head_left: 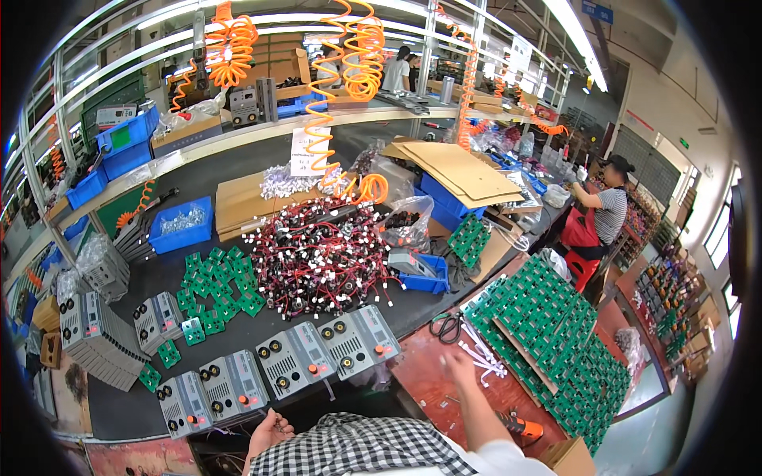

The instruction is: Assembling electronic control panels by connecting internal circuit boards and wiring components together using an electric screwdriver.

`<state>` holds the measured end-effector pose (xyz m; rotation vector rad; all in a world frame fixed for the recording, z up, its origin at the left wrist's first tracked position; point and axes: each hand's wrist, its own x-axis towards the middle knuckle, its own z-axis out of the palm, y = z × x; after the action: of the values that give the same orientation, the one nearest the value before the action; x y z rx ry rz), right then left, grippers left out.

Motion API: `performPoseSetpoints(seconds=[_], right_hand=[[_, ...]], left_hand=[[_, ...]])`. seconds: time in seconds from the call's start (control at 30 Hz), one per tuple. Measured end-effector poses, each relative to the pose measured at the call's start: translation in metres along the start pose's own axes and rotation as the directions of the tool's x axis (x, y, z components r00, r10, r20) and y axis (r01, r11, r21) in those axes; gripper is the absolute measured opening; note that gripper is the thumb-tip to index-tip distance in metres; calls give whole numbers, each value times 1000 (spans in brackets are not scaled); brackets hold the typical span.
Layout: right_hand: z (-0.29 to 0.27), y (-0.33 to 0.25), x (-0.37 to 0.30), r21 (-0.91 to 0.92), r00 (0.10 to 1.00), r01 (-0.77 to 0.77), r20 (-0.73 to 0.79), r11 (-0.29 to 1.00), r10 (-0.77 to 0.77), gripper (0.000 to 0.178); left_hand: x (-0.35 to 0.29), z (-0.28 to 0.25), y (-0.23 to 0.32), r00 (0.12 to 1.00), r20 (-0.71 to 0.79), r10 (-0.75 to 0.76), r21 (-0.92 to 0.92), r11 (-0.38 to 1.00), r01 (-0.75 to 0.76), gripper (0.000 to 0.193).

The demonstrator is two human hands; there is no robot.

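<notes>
My left hand point(271, 429) is low in the view, just in front of the row of grey control panels, its fingers curled closed; whatever they hold is hidden. Over the red tabletop point(421, 373) is my right hand point(458, 370), smeared, beside black-handled scissors point(446, 328) and a bundle of white cable ties or leads point(482, 353). Its grip does not show clearly. Nearest my left hand are the grey panels point(240, 381) with black-and-gold terminals and orange knobs; another grey panel point(359, 339) stands at the row's right end.
Red-and-black wired parts point(317, 258) are heaped mid-bench, beside loose green circuit boards point(218, 285). Many more boards point(548, 333) cover the right side. A blue bin point(181, 224) holds small parts. An orange power tool point(520, 428) lies near my right forearm. A co-worker point(605, 210) sits at far right.
</notes>
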<state>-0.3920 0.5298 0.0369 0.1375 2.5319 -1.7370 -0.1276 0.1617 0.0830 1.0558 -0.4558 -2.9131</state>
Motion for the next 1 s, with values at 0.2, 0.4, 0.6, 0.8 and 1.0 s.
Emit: performPoseSetpoints(seconds=[0.2,0.4,0.6,0.8,1.0], right_hand=[[-97,137,-110,-54,626,-156,-778,986,56,14],[-128,133,-144,636,285,-249,-672,730,683,49],[-141,134,-121,785,361,-113,-538,609,761,41],[-145,131,-105,704,503,362,-699,611,508,41],[-69,-109,-142,359,706,544,-685,758,-182,63]], left_hand=[[43,25,20,946,237,-222,128,972,196,12],[52,68,16,919,267,-290,289,934,211,10],[48,53,11,865,315,-392,344,896,281,13],[37,26,28,933,253,-256,276,943,184,11],[41,34,23,958,208,-195,362,926,109,12]])
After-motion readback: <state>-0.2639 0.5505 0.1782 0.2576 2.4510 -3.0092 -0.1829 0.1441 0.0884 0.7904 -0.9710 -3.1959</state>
